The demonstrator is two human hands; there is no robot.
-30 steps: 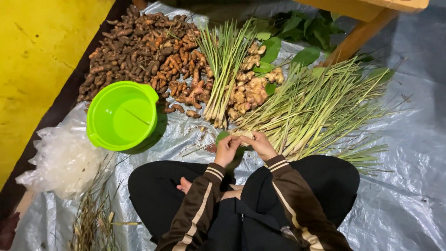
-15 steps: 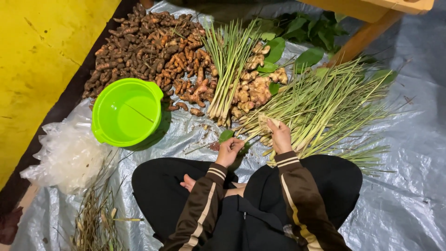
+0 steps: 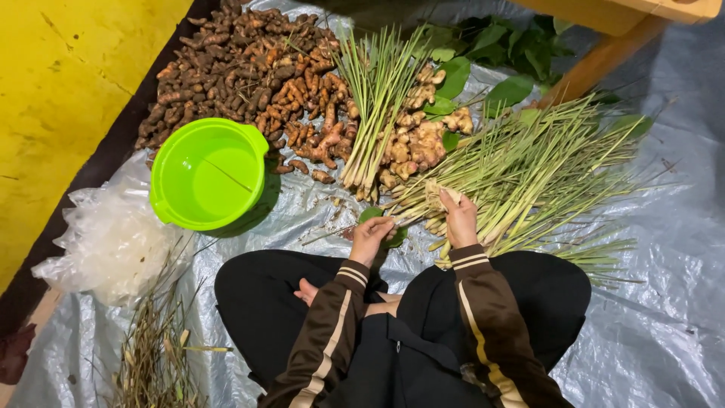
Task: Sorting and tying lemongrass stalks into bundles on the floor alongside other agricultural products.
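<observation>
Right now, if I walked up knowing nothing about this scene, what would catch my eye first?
Probably the bright green plastic bowl at left on the grey plastic sheet, beside a big heap of brown-orange roots. Next, the wide pile of long green stalks fanned out at right, where the right hand rests on the cut ends and the left hand touches a stalk just in front of the seated person's knees.

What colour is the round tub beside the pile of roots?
The tub is bright lime green, seen clearly in the head view.
</observation>
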